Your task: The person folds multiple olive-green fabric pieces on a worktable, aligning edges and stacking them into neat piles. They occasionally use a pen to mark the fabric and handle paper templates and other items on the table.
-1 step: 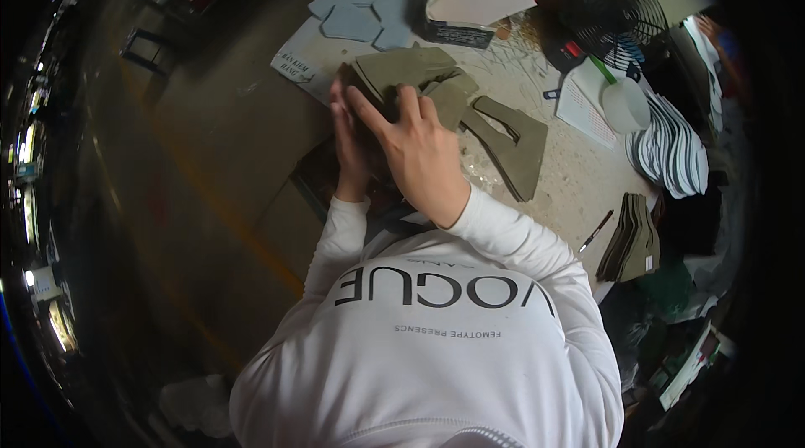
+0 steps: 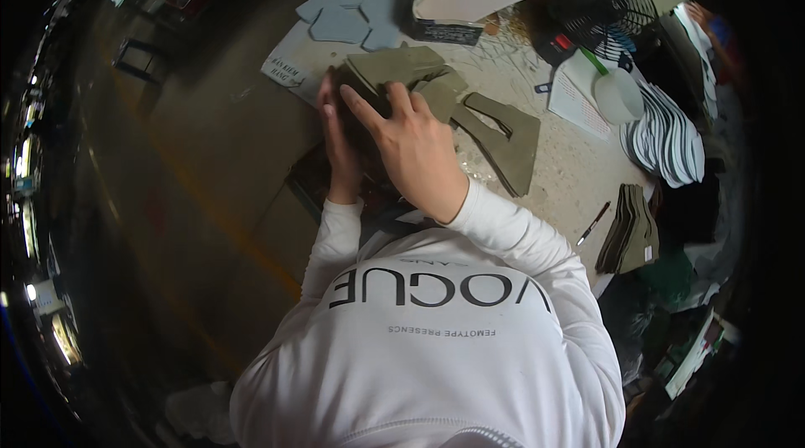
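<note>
1. Olive-green cut pieces (image 2: 394, 71) lie stacked near the tabletop's (image 2: 570, 171) left edge.
2. Right hand (image 2: 411, 138) presses spread fingers onto the stack.
3. Left hand (image 2: 335, 134) grips the stack's left side.
4. More olive pieces (image 2: 507, 142) lie just right.

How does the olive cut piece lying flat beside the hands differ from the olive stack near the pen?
The flat olive piece lies alone, spread out with a cutout showing; the olive stack is many layers bunched together. The piece sits close to the right hand; the stack lies apart, beside the pen. Both are olive.
</note>
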`<action>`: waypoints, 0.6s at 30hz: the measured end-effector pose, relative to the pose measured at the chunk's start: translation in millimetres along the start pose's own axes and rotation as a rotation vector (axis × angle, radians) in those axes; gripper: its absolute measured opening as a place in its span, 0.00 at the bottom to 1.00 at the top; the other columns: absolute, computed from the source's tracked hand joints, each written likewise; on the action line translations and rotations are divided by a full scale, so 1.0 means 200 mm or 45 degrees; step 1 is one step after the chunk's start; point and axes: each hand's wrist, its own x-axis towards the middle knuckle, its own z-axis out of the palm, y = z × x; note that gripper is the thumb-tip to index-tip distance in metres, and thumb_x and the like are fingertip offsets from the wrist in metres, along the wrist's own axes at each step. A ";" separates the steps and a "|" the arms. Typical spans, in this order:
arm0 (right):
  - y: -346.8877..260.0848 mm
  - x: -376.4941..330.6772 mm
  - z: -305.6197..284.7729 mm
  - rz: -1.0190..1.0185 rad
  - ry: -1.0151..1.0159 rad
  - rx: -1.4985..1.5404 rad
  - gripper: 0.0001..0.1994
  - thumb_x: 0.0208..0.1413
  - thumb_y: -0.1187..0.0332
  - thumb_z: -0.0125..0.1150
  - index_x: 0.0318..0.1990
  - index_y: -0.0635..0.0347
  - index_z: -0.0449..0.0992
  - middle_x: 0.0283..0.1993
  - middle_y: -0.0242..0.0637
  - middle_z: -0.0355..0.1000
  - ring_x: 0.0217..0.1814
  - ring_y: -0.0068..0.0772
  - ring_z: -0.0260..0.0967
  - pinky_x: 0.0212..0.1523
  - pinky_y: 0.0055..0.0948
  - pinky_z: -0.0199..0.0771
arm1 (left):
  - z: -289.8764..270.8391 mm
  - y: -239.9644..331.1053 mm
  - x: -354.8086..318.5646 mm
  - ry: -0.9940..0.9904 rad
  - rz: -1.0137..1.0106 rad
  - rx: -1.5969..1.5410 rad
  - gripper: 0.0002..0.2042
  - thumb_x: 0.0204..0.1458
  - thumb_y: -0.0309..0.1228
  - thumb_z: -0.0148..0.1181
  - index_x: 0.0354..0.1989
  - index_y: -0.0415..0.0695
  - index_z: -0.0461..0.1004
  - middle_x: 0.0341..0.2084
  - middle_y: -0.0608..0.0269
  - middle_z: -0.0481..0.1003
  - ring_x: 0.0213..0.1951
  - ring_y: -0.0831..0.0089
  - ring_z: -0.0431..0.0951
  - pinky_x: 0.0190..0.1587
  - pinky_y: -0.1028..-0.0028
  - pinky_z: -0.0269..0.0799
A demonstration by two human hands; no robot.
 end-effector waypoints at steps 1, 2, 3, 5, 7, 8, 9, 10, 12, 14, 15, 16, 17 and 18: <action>0.06 0.01 -0.03 -0.040 0.003 0.085 0.27 0.45 0.74 0.56 0.57 0.47 0.69 0.46 0.44 0.67 0.40 0.44 0.70 0.32 0.32 0.77 | 0.02 -0.01 0.00 0.047 0.044 0.156 0.27 0.63 0.43 0.30 0.66 0.39 0.50 0.64 0.55 0.54 0.65 0.64 0.54 0.66 0.66 0.45; 0.12 0.03 -0.06 -0.095 0.017 0.163 0.25 0.46 0.74 0.57 0.56 0.49 0.71 0.45 0.45 0.68 0.40 0.44 0.71 0.31 0.32 0.77 | 0.00 0.00 0.02 0.031 0.077 0.222 0.25 0.62 0.38 0.38 0.65 0.39 0.53 0.64 0.55 0.55 0.65 0.64 0.54 0.66 0.66 0.46; 0.18 0.02 -0.11 -0.065 0.049 0.244 0.25 0.45 0.75 0.57 0.55 0.52 0.72 0.45 0.45 0.68 0.40 0.45 0.72 0.31 0.33 0.76 | 0.00 0.00 0.03 0.055 0.069 0.294 0.24 0.61 0.33 0.45 0.64 0.39 0.55 0.64 0.55 0.55 0.65 0.65 0.54 0.66 0.66 0.46; 0.32 -0.05 -0.21 -0.072 0.161 0.432 0.24 0.43 0.77 0.58 0.53 0.56 0.73 0.46 0.45 0.70 0.40 0.45 0.73 0.32 0.35 0.75 | -0.01 0.00 0.04 0.070 0.042 0.262 0.23 0.60 0.32 0.44 0.63 0.39 0.57 0.63 0.56 0.56 0.64 0.65 0.55 0.65 0.67 0.49; 0.46 -0.17 -0.28 0.104 0.192 0.708 0.27 0.46 0.82 0.55 0.57 0.51 0.72 0.45 0.42 0.71 0.35 0.34 0.70 0.35 0.26 0.71 | -0.03 -0.01 0.05 0.077 -0.027 0.202 0.23 0.59 0.31 0.43 0.63 0.40 0.57 0.63 0.56 0.56 0.63 0.65 0.55 0.65 0.67 0.50; 0.54 -0.23 -0.28 0.238 0.183 0.747 0.26 0.46 0.79 0.56 0.57 0.52 0.72 0.49 0.46 0.70 0.33 0.37 0.70 0.33 0.25 0.71 | -0.03 -0.01 0.05 0.085 -0.039 0.180 0.22 0.59 0.31 0.43 0.63 0.40 0.58 0.62 0.56 0.56 0.63 0.65 0.56 0.65 0.67 0.50; 0.62 -0.29 -0.25 0.315 0.273 0.898 0.26 0.47 0.78 0.56 0.58 0.50 0.72 0.50 0.44 0.69 0.35 0.30 0.69 0.35 0.23 0.71 | -0.03 -0.01 0.04 0.079 -0.038 0.175 0.22 0.59 0.31 0.43 0.63 0.40 0.58 0.62 0.56 0.57 0.63 0.65 0.56 0.65 0.67 0.50; 0.70 -0.38 -0.22 0.434 0.289 0.870 0.26 0.50 0.79 0.56 0.59 0.52 0.71 0.53 0.41 0.67 0.44 0.26 0.68 0.40 0.21 0.70 | -0.04 -0.01 0.04 0.076 -0.041 0.174 0.22 0.59 0.31 0.43 0.63 0.40 0.58 0.62 0.56 0.57 0.63 0.65 0.56 0.64 0.67 0.50; 0.85 -0.56 -0.07 0.663 0.365 1.212 0.24 0.55 0.79 0.54 0.61 0.56 0.67 0.61 0.37 0.60 0.59 0.28 0.61 0.55 0.20 0.63 | -0.04 -0.02 0.04 0.053 -0.025 0.146 0.22 0.59 0.31 0.43 0.62 0.40 0.59 0.62 0.55 0.57 0.62 0.64 0.58 0.64 0.67 0.52; 0.99 -0.73 0.08 0.857 0.399 1.307 0.25 0.55 0.80 0.54 0.62 0.56 0.66 0.62 0.37 0.61 0.61 0.26 0.59 0.60 0.21 0.58 | -0.04 -0.02 0.04 0.065 -0.046 0.146 0.22 0.59 0.31 0.43 0.62 0.40 0.59 0.61 0.55 0.58 0.61 0.64 0.59 0.63 0.67 0.54; 1.04 -0.81 0.15 1.118 0.391 1.394 0.26 0.54 0.80 0.54 0.62 0.56 0.66 0.62 0.37 0.61 0.63 0.25 0.58 0.62 0.21 0.56 | -0.04 -0.02 0.04 0.066 -0.057 0.139 0.22 0.59 0.31 0.43 0.62 0.40 0.59 0.61 0.55 0.58 0.61 0.64 0.59 0.62 0.67 0.54; 1.08 -0.87 0.21 1.052 0.430 1.483 0.26 0.54 0.80 0.54 0.63 0.56 0.65 0.62 0.37 0.61 0.61 0.24 0.59 0.60 0.20 0.57 | -0.04 -0.02 0.04 0.072 -0.061 0.140 0.22 0.59 0.32 0.43 0.61 0.40 0.59 0.61 0.55 0.59 0.60 0.64 0.60 0.62 0.68 0.56; 1.11 -0.92 0.25 1.102 0.463 1.539 0.27 0.54 0.80 0.54 0.63 0.56 0.65 0.62 0.36 0.62 0.59 0.23 0.61 0.59 0.20 0.59 | -0.04 -0.02 0.04 0.075 -0.071 0.138 0.22 0.59 0.32 0.43 0.61 0.40 0.59 0.61 0.55 0.59 0.60 0.64 0.61 0.62 0.68 0.56; 1.14 -0.95 0.28 1.196 0.497 1.580 0.27 0.54 0.81 0.54 0.63 0.56 0.65 0.62 0.36 0.62 0.57 0.22 0.62 0.57 0.19 0.60 | -0.04 -0.02 0.04 0.079 -0.076 0.133 0.22 0.59 0.32 0.43 0.61 0.40 0.59 0.60 0.55 0.59 0.60 0.64 0.61 0.62 0.67 0.56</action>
